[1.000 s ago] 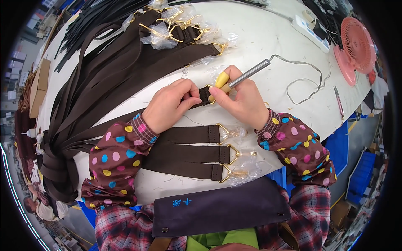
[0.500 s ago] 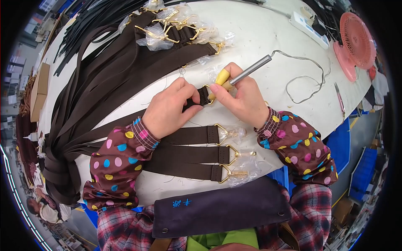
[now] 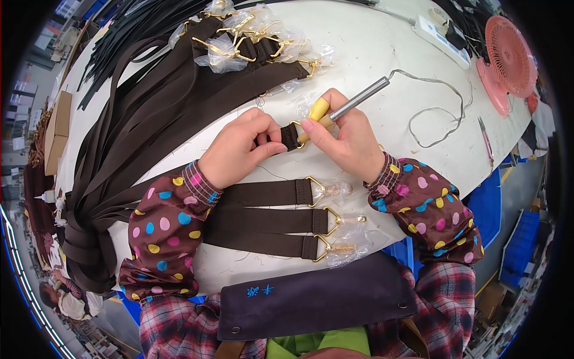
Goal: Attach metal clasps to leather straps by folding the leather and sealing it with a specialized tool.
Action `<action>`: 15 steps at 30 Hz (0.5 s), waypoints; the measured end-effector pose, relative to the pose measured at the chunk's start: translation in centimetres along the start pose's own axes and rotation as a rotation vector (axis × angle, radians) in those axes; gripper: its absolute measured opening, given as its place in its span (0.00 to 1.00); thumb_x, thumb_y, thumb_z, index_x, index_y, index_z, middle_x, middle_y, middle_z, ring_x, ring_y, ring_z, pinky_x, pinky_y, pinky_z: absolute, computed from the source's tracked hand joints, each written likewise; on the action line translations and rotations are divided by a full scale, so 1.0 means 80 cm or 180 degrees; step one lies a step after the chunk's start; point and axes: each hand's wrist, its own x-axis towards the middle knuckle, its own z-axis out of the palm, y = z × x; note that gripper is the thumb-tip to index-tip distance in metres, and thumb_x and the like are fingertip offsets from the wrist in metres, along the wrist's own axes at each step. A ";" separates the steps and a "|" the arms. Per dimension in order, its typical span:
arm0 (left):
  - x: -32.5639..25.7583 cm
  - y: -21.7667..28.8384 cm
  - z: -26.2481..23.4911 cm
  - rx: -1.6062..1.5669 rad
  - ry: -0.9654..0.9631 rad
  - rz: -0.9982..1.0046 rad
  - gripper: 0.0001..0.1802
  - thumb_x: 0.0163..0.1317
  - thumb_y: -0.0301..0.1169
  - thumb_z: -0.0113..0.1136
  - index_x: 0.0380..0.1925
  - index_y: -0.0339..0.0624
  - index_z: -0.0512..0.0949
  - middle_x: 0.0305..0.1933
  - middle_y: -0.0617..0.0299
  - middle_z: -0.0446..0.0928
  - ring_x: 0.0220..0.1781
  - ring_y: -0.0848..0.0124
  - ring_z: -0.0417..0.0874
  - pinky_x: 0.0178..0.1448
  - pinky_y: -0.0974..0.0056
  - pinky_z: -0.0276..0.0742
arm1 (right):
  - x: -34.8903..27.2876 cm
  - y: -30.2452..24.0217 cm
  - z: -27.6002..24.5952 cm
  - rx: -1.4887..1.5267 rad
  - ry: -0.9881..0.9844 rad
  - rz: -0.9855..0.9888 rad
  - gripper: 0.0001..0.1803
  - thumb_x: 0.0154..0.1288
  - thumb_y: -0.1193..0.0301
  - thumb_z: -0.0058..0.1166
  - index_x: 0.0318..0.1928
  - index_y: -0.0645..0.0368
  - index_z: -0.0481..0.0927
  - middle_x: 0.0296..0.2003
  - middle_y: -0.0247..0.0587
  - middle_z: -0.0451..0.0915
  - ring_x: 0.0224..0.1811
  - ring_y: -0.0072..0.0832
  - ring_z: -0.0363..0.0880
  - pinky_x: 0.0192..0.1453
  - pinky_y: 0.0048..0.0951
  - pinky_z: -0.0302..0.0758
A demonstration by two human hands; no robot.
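One dark strap end point(image 3: 289, 136), at 12 o'clock, was pinched in the left hand point(image 3: 242, 146); the right hand point(image 3: 347, 139) gripped a corded silver tool point(image 3: 360, 97).
The pinch seemingly steadied the strap beside the tool, whose cord point(image 3: 461, 107) looped toward 2 o'clock, probably for slack. Three more straps point(image 3: 269, 221) lay spread at 6 o'clock, apparently to keep them apart, near the close edge of the worktop point(image 3: 371, 48). A strap heap point(image 3: 131, 134) crowded 10 o'clock; bare room opened around 1 o'clock, bounded by a pink fan point(image 3: 508, 66) at 2.
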 end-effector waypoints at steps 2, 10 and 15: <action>0.002 0.001 -0.001 -0.0202 0.0092 -0.0167 0.08 0.57 0.28 0.64 0.31 0.39 0.73 0.31 0.63 0.68 0.29 0.73 0.72 0.34 0.70 0.70 | 0.000 0.002 0.001 0.0028 0.0012 -0.0009 0.12 0.62 0.69 0.57 0.34 0.62 0.68 0.24 0.39 0.78 0.25 0.21 0.78 0.28 0.23 0.72; 0.001 -0.005 0.002 -0.0462 0.0202 -0.0217 0.08 0.57 0.26 0.64 0.31 0.38 0.73 0.31 0.63 0.69 0.29 0.74 0.72 0.34 0.70 0.70 | -0.002 0.004 0.004 -0.0340 -0.0111 0.0220 0.16 0.59 0.65 0.60 0.34 0.60 0.65 0.21 0.42 0.75 0.21 0.28 0.75 0.26 0.27 0.70; 0.002 -0.003 0.003 -0.0482 0.0214 -0.0189 0.08 0.57 0.26 0.63 0.31 0.38 0.73 0.31 0.63 0.69 0.29 0.74 0.72 0.34 0.70 0.70 | -0.003 0.002 0.004 -0.0463 -0.0106 0.0155 0.17 0.58 0.65 0.60 0.34 0.60 0.65 0.21 0.42 0.74 0.22 0.31 0.75 0.26 0.29 0.70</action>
